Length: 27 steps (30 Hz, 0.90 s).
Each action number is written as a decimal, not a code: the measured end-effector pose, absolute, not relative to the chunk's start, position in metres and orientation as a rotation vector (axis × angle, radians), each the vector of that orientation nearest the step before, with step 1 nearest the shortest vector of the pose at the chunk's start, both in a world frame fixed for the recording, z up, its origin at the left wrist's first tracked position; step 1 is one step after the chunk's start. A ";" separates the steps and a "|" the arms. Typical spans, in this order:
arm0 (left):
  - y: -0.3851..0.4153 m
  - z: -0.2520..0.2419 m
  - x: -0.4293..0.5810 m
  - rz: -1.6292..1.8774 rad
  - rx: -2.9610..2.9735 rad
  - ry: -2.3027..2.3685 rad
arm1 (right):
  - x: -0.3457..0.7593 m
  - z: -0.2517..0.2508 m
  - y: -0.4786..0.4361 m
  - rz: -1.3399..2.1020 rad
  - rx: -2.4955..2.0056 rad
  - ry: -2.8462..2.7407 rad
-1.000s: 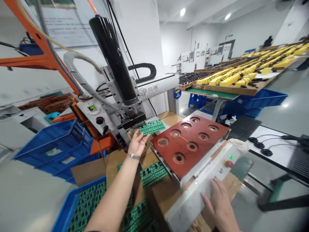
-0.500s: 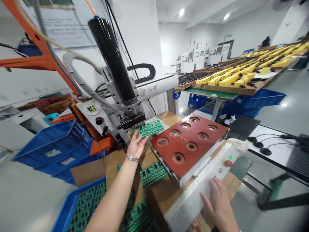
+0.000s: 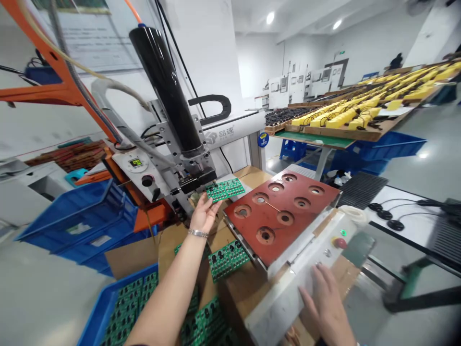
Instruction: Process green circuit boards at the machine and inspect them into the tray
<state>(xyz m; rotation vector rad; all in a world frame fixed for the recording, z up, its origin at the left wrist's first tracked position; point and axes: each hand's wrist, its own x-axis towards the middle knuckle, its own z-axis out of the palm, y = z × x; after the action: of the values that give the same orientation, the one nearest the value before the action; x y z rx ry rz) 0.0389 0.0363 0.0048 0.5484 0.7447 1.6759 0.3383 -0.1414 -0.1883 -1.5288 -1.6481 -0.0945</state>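
Under the machine's head, my left hand (image 3: 206,214) grips the near left corner of a green circuit board (image 3: 226,190) rowed with small parts. Resting on the white front panel (image 3: 288,295) of the machine, my right hand (image 3: 326,298) has its fingers stretched out and holds nothing. Between the hands lies a red-brown fixture plate (image 3: 279,218) with several round recesses and a thin stick across two of them. Another circuit board (image 3: 229,259) lies on the cardboard just left of the plate. Above my left hand stands the tilted black cylinder (image 3: 167,89) of the machine.
A blue bin (image 3: 97,307) full of circuit boards stands at lower left, below stacked blue crates (image 3: 79,226). The panel carries a red button (image 3: 339,243) and a lit green one. At right is a table (image 3: 399,202) with black cables; yellow parts (image 3: 345,115) fill trays behind.
Both hands and the held circuit board stay almost where they were. The view has shifted very slightly.
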 end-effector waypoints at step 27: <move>0.048 0.005 0.035 1.729 0.557 0.730 | 0.341 -0.191 -0.141 -0.098 -1.520 -1.664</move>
<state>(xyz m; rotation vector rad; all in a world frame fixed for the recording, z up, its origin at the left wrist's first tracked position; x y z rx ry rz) 0.0355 0.0481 0.0046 0.5568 0.7298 1.7295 0.3408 -0.1409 -0.1910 -1.5198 -1.6636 -0.0975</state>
